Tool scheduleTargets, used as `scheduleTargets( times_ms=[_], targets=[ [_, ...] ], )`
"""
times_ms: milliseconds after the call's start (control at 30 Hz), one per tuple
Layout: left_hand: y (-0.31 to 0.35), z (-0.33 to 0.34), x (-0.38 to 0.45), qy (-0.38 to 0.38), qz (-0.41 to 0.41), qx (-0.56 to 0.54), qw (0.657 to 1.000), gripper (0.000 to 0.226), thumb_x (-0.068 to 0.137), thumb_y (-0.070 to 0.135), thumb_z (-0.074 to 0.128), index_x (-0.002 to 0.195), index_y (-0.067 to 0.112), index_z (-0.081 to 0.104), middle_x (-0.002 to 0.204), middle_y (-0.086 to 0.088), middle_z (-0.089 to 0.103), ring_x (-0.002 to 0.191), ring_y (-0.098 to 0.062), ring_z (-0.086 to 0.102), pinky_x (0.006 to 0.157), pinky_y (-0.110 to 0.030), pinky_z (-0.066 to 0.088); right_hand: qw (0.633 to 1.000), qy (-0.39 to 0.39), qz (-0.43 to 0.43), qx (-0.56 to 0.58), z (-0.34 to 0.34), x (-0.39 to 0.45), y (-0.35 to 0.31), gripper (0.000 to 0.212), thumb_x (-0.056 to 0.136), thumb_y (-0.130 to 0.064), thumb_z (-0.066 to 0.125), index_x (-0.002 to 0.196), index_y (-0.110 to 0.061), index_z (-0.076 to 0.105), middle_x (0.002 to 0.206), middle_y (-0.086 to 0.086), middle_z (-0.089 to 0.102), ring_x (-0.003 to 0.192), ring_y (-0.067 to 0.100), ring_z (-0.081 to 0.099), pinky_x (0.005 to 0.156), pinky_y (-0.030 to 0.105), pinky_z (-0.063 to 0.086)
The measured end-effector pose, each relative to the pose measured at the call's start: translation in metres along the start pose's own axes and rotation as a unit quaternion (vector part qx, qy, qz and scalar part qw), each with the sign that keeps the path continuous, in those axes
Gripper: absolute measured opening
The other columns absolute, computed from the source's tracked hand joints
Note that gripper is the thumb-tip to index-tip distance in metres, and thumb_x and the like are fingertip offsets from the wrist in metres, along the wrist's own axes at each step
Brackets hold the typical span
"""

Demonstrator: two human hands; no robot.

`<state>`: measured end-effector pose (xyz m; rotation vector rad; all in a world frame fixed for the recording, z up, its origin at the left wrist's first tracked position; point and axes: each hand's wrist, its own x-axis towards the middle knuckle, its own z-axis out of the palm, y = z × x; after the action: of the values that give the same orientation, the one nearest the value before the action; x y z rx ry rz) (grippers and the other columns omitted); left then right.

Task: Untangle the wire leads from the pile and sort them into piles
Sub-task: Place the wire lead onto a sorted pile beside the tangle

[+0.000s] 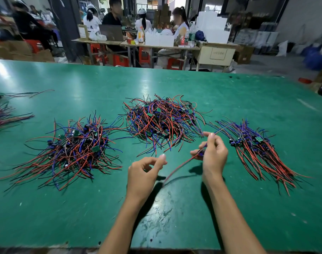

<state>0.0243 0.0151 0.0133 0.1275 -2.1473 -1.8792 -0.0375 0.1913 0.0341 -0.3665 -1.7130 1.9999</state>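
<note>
Wire leads sorted on a green table (175, 88)

Left pile (72, 149), middle tangle (162, 123), combed right pile (257, 149); bare table lies near and far. Left hand (143, 173) is loosely curled, holding nothing; right hand (213, 153) pinches one lead (178, 167).

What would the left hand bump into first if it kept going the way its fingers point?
Probably the red wire dangling from the right hand. The left hand points up and right toward it, though depth is hard to judge.
</note>
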Motion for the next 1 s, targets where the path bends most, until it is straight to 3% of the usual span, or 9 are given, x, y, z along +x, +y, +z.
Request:
scheduleTargets(
  times_ms=[100, 200, 333, 400, 467, 533, 633, 833, 1000],
  targets=[
    [0.000, -0.001, 0.003, 0.029, -0.027, -0.054, 0.998, 0.028, 0.095, 0.035, 0.068, 0.074, 0.022, 0.082, 0.067, 0.003, 0.070, 0.055, -0.005, 0.053, 0.055, -0.026, 0.055, 0.971, 0.050, -0.100, -0.210, -0.004, 0.048, -0.025, 0.029, 0.103, -0.036, 0.050, 0.096, -0.026, 0.076, 0.071, 0.005, 0.067, 0.062, 0.031, 0.064, 0.061, 0.041, 0.053],
    [0.000, 0.000, 0.005, 0.026, -0.035, -0.062, 0.997, 0.030, 0.098, 0.023, 0.066, 0.073, 0.019, 0.082, 0.068, 0.001, 0.069, 0.060, -0.007, 0.057, 0.051, -0.022, 0.054, 0.872, 0.076, -0.168, -0.454, -0.023, 0.103, -0.045, 0.037, 0.101, -0.039, 0.048, 0.098, -0.014, 0.075, 0.089, 0.020, 0.072, 0.085, 0.041, 0.065, 0.074, 0.040, 0.050],
    [0.000, 0.001, 0.005, 0.026, -0.051, -0.081, 0.995, 0.030, 0.097, 0.020, 0.065, 0.073, 0.017, 0.082, 0.067, 0.000, 0.068, 0.061, -0.006, 0.057, 0.053, -0.028, 0.057, 0.740, 0.002, -0.062, -0.670, -0.054, 0.143, -0.030, 0.046, 0.106, -0.037, 0.039, 0.121, -0.004, 0.067, 0.129, 0.026, 0.061, 0.127, 0.038, 0.047, 0.100, 0.042, 0.039],
    [0.000, 0.000, 0.006, 0.029, -0.056, -0.084, 0.994, 0.030, 0.098, 0.021, 0.065, 0.073, 0.017, 0.082, 0.066, 0.001, 0.066, 0.057, -0.006, 0.054, 0.056, -0.035, 0.059, 0.691, -0.006, -0.086, -0.718, -0.055, 0.138, -0.019, 0.054, 0.105, -0.041, 0.041, 0.136, 0.002, 0.055, 0.146, 0.027, 0.047, 0.135, 0.038, 0.037, 0.106, 0.044, 0.034],
    [-0.002, 0.000, 0.007, 0.031, -0.053, -0.059, 0.996, 0.030, 0.098, 0.023, 0.065, 0.072, 0.019, 0.081, 0.066, 0.002, 0.067, 0.058, -0.008, 0.055, 0.062, -0.033, 0.058, 0.712, 0.005, -0.231, -0.663, -0.043, 0.127, -0.011, 0.045, 0.101, -0.034, 0.052, 0.129, 0.001, 0.059, 0.136, 0.026, 0.054, 0.123, 0.040, 0.047, 0.096, 0.046, 0.038],
    [-0.002, 0.001, 0.007, 0.035, -0.051, -0.042, 0.997, 0.032, 0.098, 0.024, 0.064, 0.071, 0.022, 0.081, 0.065, 0.001, 0.068, 0.060, -0.009, 0.056, 0.059, -0.023, 0.052, 0.725, -0.055, -0.301, -0.617, -0.019, 0.113, -0.002, 0.035, 0.101, -0.030, 0.053, 0.125, -0.007, 0.064, 0.123, 0.019, 0.062, 0.112, 0.037, 0.056, 0.090, 0.045, 0.043],
    [-0.002, 0.003, 0.006, 0.044, -0.050, -0.041, 0.997, 0.034, 0.098, 0.023, 0.063, 0.069, 0.022, 0.080, 0.063, 0.000, 0.066, 0.057, -0.006, 0.056, 0.052, -0.017, 0.047, 0.780, -0.125, -0.191, -0.583, 0.009, 0.102, 0.015, 0.042, 0.107, -0.037, 0.043, 0.130, -0.008, 0.062, 0.127, 0.016, 0.062, 0.117, 0.034, 0.056, 0.096, 0.044, 0.045],
    [0.000, 0.003, 0.006, 0.035, -0.049, -0.031, 0.998, 0.034, 0.098, 0.022, 0.064, 0.068, 0.020, 0.079, 0.060, 0.000, 0.065, 0.056, -0.008, 0.059, 0.053, -0.020, 0.049, 0.856, -0.039, -0.122, -0.501, 0.011, 0.105, 0.038, 0.026, 0.101, -0.036, 0.059, 0.105, -0.017, 0.076, 0.111, 0.008, 0.071, 0.097, 0.028, 0.065, 0.090, 0.037, 0.049],
    [-0.002, 0.002, 0.008, 0.046, -0.046, -0.024, 0.998, 0.034, 0.097, 0.021, 0.064, 0.066, 0.020, 0.079, 0.059, 0.001, 0.065, 0.053, -0.004, 0.058, 0.051, -0.013, 0.045, 0.936, -0.014, -0.107, -0.336, -0.002, 0.097, 0.035, 0.020, 0.096, -0.035, 0.065, 0.096, -0.019, 0.076, 0.097, 0.001, 0.074, 0.091, 0.020, 0.065, 0.080, 0.028, 0.043]
  ],
)
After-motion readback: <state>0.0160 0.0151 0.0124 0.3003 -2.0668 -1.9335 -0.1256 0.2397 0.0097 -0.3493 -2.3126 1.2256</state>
